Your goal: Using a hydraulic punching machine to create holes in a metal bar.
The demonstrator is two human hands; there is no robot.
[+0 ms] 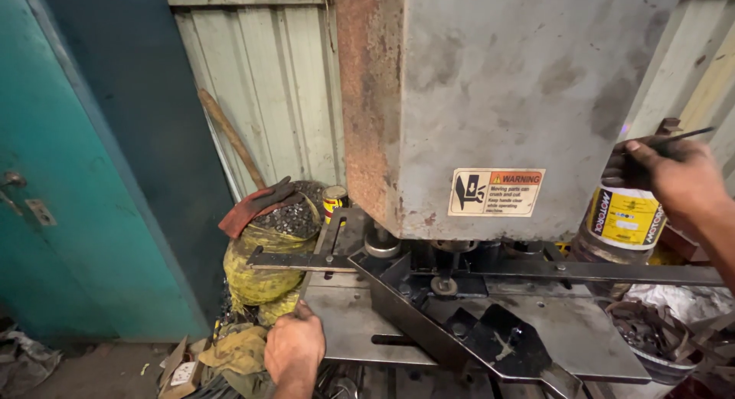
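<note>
My left hand (294, 345) rests on the front left edge of the press machine's steel table (348, 322), fingers curled over the rim. My right hand (674, 173) is raised at the right and grips a thin dark rod (685, 135), just above a clear bottle with a yellow label (624, 219). A long flat metal bar (490, 269) lies across the table under the grey, rusted press head (498, 100). A dark angled steel guide (459, 330) sits in front of it.
A yellow sack full of small metal pieces (268, 253) stands left of the table, with a red glove (256, 204) on top and a small tin (334, 200) beside it. A wooden handle (230, 135) leans on the corrugated wall. Metal scrap (662, 334) fills a bucket at right.
</note>
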